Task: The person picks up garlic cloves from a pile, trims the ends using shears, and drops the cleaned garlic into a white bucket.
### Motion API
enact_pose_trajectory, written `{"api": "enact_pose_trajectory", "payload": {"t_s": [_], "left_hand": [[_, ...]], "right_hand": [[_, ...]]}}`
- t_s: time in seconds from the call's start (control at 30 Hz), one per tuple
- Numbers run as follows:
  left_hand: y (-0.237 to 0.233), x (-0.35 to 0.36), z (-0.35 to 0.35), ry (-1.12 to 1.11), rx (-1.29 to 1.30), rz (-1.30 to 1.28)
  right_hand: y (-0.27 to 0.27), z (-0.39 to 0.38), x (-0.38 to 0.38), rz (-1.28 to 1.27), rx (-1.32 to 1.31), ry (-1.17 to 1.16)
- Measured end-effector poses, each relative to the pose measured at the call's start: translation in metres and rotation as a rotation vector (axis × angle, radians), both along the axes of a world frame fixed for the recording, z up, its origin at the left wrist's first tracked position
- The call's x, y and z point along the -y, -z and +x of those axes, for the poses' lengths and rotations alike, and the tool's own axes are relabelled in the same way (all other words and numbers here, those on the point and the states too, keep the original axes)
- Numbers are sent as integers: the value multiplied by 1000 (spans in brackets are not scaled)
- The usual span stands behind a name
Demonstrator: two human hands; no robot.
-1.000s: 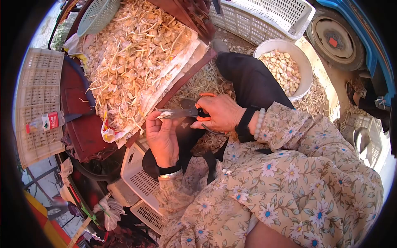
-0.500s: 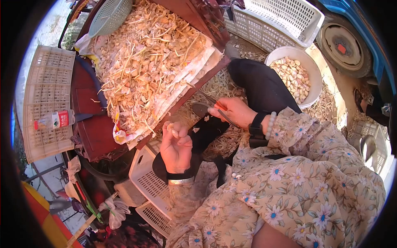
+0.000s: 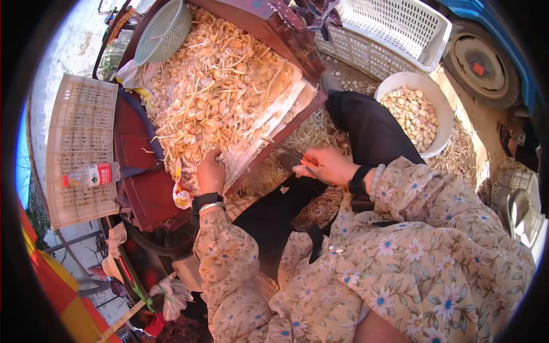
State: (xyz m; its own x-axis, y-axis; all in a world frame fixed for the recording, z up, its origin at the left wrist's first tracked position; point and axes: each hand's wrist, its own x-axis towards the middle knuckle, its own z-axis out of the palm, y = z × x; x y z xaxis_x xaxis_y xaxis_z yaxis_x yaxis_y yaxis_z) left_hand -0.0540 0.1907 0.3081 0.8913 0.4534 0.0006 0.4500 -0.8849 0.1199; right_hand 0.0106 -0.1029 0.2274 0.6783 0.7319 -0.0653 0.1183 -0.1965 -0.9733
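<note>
My left hand is at the lower edge of a heap of garlic cloves, skins and dry stalks; its fingers are curled together at the pile, and what they hold, if anything, is hidden. The heap lies on white sheeting over a dark red surface. To the right, my right hand is closed around a pair of scissors, with the blades pointing up and left toward the sheeting. A white bucket of garlic cloves stands beyond my right hand, beside a dark-clothed leg.
A green basket rests at the heap's upper left. White crates stand at the top right and at left, where a bottle with a red label lies. A vehicle wheel is at upper right.
My left hand has moved up and left, from in front of the heap to its lower edge. The view has shifted slightly. My right hand still holds the scissors.
</note>
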Motion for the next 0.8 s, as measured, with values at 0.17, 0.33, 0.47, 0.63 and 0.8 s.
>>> {"api": "enact_pose_trajectory", "payload": {"t_s": [0.17,0.33,0.47,0.63,0.8], "left_hand": [[0,-1,2,3,-67,88],[3,0,2,-88,76,-43],[-6,-5,-24,-390,530,-994],[-31,10,-23,-590,599,-1239],[-43,14,-10,-502,466,-1166]], "right_hand": [[-3,1,1,-62,-7,-42],[0,-2,2,7,-10,-5],[-2,1,4,-10,-10,-12],[-5,0,1,6,3,-25],[-4,1,1,25,-36,-13]]}}
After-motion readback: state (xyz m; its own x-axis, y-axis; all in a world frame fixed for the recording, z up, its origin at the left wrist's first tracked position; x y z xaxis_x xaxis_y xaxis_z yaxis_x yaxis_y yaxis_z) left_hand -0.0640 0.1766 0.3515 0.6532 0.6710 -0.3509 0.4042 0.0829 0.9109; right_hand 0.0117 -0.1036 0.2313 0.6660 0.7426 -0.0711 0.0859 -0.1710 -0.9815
